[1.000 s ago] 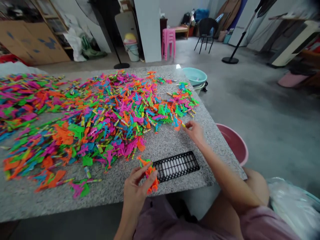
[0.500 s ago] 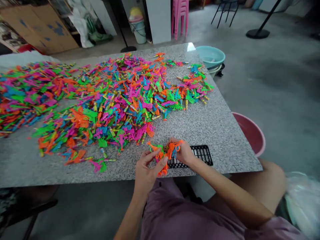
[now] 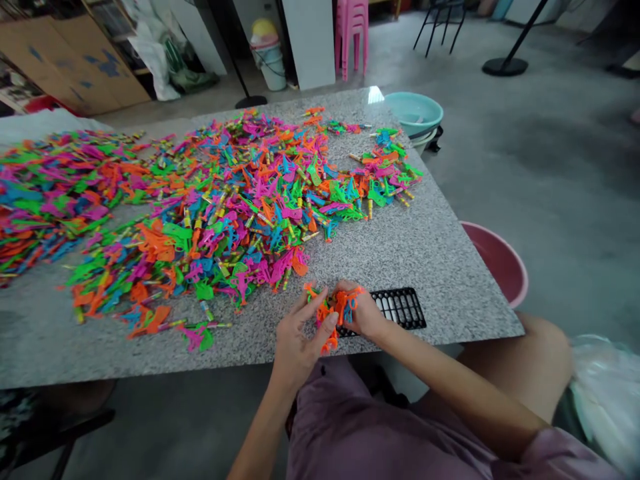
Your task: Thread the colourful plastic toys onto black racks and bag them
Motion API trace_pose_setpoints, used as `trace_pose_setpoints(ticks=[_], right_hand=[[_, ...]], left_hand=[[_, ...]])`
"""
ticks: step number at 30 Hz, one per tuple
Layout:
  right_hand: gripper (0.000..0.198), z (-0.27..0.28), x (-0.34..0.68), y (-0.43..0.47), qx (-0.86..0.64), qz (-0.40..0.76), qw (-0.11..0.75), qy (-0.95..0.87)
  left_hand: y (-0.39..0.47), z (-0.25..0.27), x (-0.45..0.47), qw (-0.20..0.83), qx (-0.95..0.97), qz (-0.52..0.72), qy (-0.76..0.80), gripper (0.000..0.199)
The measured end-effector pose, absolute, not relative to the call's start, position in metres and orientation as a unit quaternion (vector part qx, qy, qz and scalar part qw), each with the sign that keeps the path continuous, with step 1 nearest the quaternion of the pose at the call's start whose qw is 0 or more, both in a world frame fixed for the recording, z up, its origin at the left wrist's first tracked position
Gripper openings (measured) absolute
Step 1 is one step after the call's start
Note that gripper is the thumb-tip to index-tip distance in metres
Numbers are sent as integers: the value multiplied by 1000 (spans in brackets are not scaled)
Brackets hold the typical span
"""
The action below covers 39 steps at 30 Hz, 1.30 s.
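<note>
**Left hand and right hand are both full**

The left hand pinches a bunch of orange toys between its thumb and fingers. A little green and pink shows in that bunch too. The right hand grips some orange and blue toys. The two bunches are right next to each other, near the front edge of the gray, speckled bench. I can't tell if they touch.

Under the right hand, and poking out past it, is a black basket with lots of holes. It lies flat on the bench.

A few pink and green toys lie to the left of the hands, near the front edge. Behind them is a great big pile of plastic toys, all orange, pink, green and blue, with some yellow bits. It spreads far across the bench to the left.

Past the right side of the bench is a pink tub. A light blue bowl is by the far corner. Farther back are pink stools, stacked up, and a bucket.
</note>
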State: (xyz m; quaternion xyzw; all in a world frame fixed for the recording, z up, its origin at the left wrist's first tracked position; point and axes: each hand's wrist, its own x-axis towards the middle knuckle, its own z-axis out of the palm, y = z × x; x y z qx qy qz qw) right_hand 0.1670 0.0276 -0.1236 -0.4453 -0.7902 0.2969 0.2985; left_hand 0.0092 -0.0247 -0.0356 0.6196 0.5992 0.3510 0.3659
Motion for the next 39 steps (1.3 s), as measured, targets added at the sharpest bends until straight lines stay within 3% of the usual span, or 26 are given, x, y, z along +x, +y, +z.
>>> trace_pose_setpoints(ticks=[6,10,12,14,16,18,21,25,31,39], right_hand=[[19,-106,164,37,-446,288,196,-825],[23,-103,160,39,-475,294,176,-811],[24,-103,160,31,-487,314,217,-786],[28,-103,165,16,-500,328,313,-738],[24,-100,172,-6,-508,327,413,-682],[19,-96,178,-25,-500,334,461,-653],[27,-94,180,-35,-485,370,457,-647],[47,-104,168,-24,-439,398,430,-681],[58,-114,163,-22,-409,384,400,-725],[54,-117,162,-18,-416,405,418,-699]], left_hand=[[-18,-30,10,412,625,352,562,37],[-14,-30,15,376,617,382,577,30],[-13,-31,15,306,622,415,590,23],[-14,-30,10,235,628,447,593,18],[-19,-29,3,222,636,469,572,25],[-28,-30,-3,256,655,469,535,40],[-40,-34,-1,261,695,444,502,54],[-46,-50,19,177,732,414,512,60],[-42,-71,29,73,738,423,521,55],[-34,-47,17,128,773,391,482,19]])
